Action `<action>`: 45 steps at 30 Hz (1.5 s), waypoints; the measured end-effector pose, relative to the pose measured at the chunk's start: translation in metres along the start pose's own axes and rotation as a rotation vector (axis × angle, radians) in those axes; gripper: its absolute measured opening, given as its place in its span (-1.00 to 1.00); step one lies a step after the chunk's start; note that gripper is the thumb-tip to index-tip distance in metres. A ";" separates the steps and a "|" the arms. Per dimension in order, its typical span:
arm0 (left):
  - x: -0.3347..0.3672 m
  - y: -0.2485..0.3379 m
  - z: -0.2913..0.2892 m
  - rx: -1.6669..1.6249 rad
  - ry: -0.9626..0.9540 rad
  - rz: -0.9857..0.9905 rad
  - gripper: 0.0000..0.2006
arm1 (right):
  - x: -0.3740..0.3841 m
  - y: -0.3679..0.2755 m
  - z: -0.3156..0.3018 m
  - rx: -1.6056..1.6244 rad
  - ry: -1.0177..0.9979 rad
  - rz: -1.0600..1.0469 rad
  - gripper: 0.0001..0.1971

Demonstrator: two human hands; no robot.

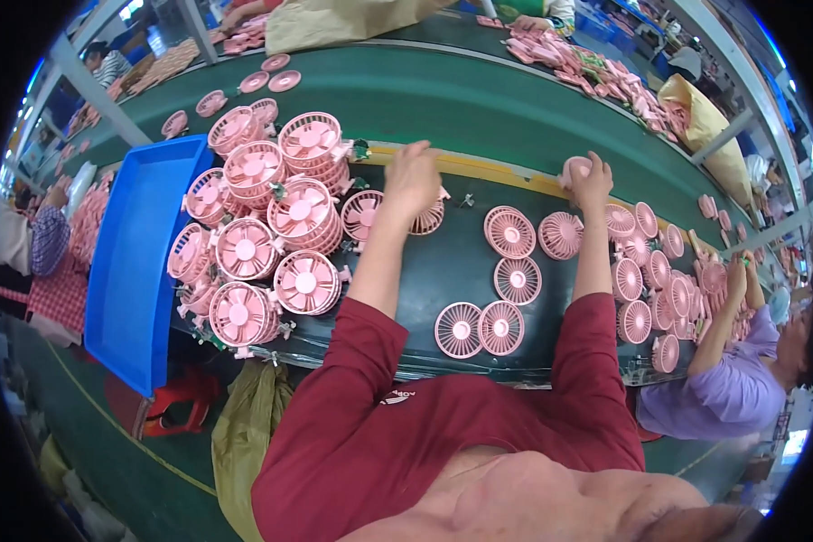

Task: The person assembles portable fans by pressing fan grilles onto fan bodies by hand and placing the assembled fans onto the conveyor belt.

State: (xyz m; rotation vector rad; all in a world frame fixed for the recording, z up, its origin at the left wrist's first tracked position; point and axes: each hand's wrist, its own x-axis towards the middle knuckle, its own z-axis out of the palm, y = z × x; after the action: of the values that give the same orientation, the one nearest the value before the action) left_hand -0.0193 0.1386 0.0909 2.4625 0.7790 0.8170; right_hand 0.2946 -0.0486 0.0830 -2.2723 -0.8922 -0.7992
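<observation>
Both arms stretched forward over bench (443, 271). Left hand (413, 178) fingers curled onto pink fan (429, 217); right hand (593, 181) fingers closed around pink part (573, 169). Fan stacks (271, 226) left, loose grilles (513, 280) between arms.

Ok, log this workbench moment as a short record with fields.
Left hand: resting on a pink round plastic fan, grip unclear
Right hand: closed on a pink rounded plastic part
Between arms: flat pink round fan grilles on the dark bench mat
Left: stacked assembled pink fans beside a blue plastic tray
Right: a co-worker in a lilac shirt
</observation>
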 end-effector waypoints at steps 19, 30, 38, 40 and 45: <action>0.007 -0.027 0.011 -1.694 -0.260 -0.297 -0.48 | -0.079 -0.122 -0.078 0.605 -0.626 -0.143 -0.49; -0.001 0.034 0.043 -2.256 -0.355 -0.653 -0.62 | -0.070 -0.170 -0.056 0.862 -0.167 -0.023 -0.61; -0.003 0.036 0.053 -2.220 -0.296 -0.633 -0.62 | -0.082 -0.174 -0.036 0.636 -0.305 -0.401 -0.37; -0.005 0.043 0.055 -2.205 -0.260 -0.625 -0.63 | -0.087 -0.177 -0.035 0.663 -0.343 -0.396 -0.26; -0.010 0.066 0.052 -1.527 0.250 -0.264 -0.64 | -0.090 -0.190 -0.032 1.132 -0.479 -0.085 -0.43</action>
State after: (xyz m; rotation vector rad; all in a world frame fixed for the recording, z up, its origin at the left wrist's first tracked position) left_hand 0.0323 0.0721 0.0845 0.8995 0.2741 1.0342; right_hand 0.0914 0.0113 0.0952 -1.3856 -1.2256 0.2617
